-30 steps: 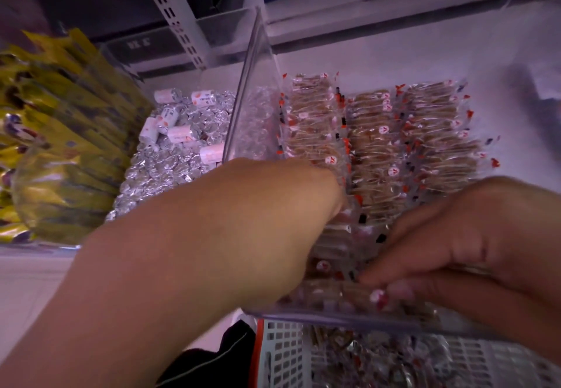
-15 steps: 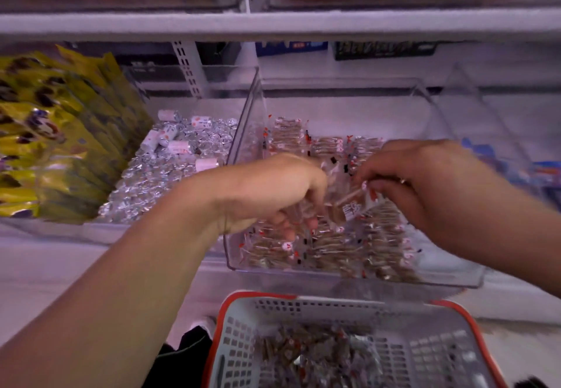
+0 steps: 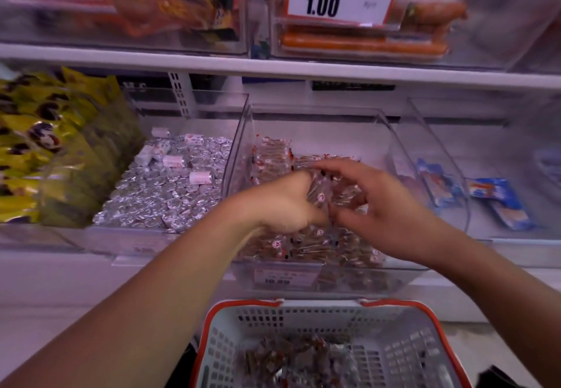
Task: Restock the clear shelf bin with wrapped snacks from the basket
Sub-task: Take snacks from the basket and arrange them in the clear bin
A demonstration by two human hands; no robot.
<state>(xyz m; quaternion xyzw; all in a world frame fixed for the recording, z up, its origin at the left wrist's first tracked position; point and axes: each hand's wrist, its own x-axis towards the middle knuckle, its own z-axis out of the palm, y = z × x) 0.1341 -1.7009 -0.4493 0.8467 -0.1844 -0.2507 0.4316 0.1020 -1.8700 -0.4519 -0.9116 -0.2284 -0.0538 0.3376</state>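
Shelving [image 3: 273, 67] runs across in front of us, with clear bins side by side on the lower tier, so stock can be seen and reached from the front. Our left hand [image 3: 285, 205] and right hand [image 3: 385, 202] meet over the middle clear shelf bin [image 3: 243, 132], and together they hold a small bunch of wrapped snacks [image 3: 324, 196], fingers curled round it from both sides, probably to keep the slippery wrappers from scattering as we lay them down. More of the same snacks already lie in rows on the bin floor [image 3: 315, 245], which suggests we are adding to a tidy layer. Below, the basket [image 3: 425, 357] sits just in front of the bin, close enough for a short reach, with loose snacks left in it [image 3: 288, 360]. We judge the restocking is well under way but not finished.
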